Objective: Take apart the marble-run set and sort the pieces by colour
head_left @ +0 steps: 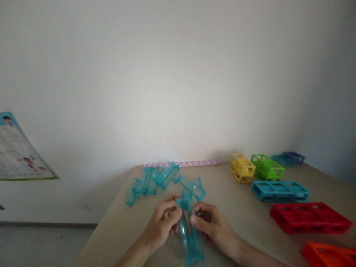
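Low over the near part of the table (164,230), a long translucent blue plastic piece (191,241) is held between both hands, its length pointing toward me. My left hand (164,218) pinches its left edge near the far end, thumb on top. On the opposite edge, my right hand (208,222) grips with thumb and bent fingers. Just beyond the hands lies a curved translucent blue piece (193,188). Several similar translucent blue pieces (167,176) lie in a loose cluster to the far left.
Along the right stand a yellow frame (242,168), a green frame (267,167), a blue frame (280,191), a red frame (310,218) and an orange frame (330,256). A dark blue container (294,157) sits far right. A purple patterned strip (183,163) runs along the wall.
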Demonstrator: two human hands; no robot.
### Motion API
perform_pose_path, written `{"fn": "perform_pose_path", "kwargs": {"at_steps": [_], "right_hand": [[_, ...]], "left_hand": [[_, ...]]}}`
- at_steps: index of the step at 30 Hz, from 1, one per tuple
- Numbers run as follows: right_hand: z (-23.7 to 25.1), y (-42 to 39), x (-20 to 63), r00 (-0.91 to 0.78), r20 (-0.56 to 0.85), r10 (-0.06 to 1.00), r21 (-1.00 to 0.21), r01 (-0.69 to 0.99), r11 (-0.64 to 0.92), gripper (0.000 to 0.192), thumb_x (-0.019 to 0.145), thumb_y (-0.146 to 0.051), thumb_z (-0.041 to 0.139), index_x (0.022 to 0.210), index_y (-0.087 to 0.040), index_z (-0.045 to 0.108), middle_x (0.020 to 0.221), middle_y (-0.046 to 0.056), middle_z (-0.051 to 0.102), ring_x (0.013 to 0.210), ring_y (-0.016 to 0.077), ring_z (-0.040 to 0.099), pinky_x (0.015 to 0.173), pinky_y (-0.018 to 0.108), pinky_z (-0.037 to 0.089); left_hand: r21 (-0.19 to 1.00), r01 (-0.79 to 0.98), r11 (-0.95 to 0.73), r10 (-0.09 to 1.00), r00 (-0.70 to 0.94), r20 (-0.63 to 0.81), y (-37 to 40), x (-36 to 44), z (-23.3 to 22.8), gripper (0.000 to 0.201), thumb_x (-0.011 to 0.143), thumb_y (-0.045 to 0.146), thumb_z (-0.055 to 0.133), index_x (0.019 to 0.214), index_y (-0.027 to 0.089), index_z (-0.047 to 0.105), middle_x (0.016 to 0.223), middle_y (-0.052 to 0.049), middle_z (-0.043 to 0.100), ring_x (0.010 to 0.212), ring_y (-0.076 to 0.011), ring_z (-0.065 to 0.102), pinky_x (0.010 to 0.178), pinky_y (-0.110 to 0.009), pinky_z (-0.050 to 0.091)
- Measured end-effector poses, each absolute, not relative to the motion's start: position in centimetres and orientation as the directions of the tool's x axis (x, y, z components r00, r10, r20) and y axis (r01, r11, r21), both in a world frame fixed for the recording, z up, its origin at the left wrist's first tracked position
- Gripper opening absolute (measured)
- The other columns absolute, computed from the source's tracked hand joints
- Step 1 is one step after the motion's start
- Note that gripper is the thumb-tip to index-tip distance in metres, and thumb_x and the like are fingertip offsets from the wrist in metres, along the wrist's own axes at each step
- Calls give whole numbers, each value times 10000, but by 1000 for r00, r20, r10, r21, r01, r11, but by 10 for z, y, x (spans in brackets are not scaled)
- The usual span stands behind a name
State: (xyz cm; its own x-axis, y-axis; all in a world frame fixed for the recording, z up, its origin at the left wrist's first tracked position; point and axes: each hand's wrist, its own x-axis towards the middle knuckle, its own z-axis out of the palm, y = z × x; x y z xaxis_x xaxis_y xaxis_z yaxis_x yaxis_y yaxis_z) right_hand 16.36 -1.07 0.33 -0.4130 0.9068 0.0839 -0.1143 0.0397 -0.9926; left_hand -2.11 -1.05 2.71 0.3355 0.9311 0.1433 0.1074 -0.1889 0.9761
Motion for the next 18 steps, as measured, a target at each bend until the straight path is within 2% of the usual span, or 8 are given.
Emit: {"fn": "perform_pose_path", "kwargs": {"at_steps": [2, 6, 10, 14, 16, 18], "right_hand": [[4, -11, 163, -402, 108, 909, -991, -117, 66, 427, 756, -568, 661, 732, -173, 500, 488, -83, 423, 377, 42, 315, 355, 160, 248], [3, -10, 163, -374, 173, 911, -984, -113, 140, 414, 762, -545, 668, 703, -160, 529, 568, -52, 447, 491, 72, 369, 452, 195, 278], [2, -10, 164, -385, 193, 902, -981, -81, 175, 427, 756, -564, 660, 721, -155, 541, 603, -43, 444, 554, 97, 389, 522, 223, 295], [2, -12, 164, -393, 202, 897, -979, -107, 174, 416, 819, -567, 585, 799, -152, 564, 621, -44, 431, 535, 89, 378, 497, 216, 288], [2, -13, 164, -366, 176, 914, -980, -149, 129, 409, 868, -572, 505, 893, -167, 557, 599, -60, 410, 470, 76, 347, 444, 204, 270], [3, -12, 165, -309, 149, 939, -980, -175, 98, 388, 874, -559, 499, 988, -189, 521, 574, -77, 412, 419, 70, 320, 400, 194, 245]], "left_hand": [[975, 109, -195, 934, 325, 151, -10, -21, 26, 401, 814, 490, 570, 685, 110, 588, 1040, -89, 571, 475, -48, 519, 395, -181, 362], [984, 67, -164, 962, 233, 145, -7, -21, 24, 343, 775, 481, 621, 777, 142, 574, 772, -21, 595, 439, -71, 508, 385, -181, 383], [985, 65, -158, 976, 163, 146, -3, -22, 25, 332, 748, 436, 658, 930, 173, 567, 789, -9, 626, 442, -80, 520, 385, -182, 388], [970, 190, -154, 982, 137, 129, 0, -20, 27, 280, 740, 392, 666, 831, 131, 626, 484, 44, 503, 403, -97, 482, 404, -190, 377], [971, 171, -167, 980, 137, 144, 0, -20, 27, 255, 733, 376, 675, 784, 131, 625, 488, 33, 523, 421, -108, 504, 429, -204, 397], [977, 111, -184, 975, 147, 167, 0, -20, 26, 242, 736, 364, 682, 773, 134, 618, 536, 17, 566, 466, -123, 548, 474, -222, 433]]}}
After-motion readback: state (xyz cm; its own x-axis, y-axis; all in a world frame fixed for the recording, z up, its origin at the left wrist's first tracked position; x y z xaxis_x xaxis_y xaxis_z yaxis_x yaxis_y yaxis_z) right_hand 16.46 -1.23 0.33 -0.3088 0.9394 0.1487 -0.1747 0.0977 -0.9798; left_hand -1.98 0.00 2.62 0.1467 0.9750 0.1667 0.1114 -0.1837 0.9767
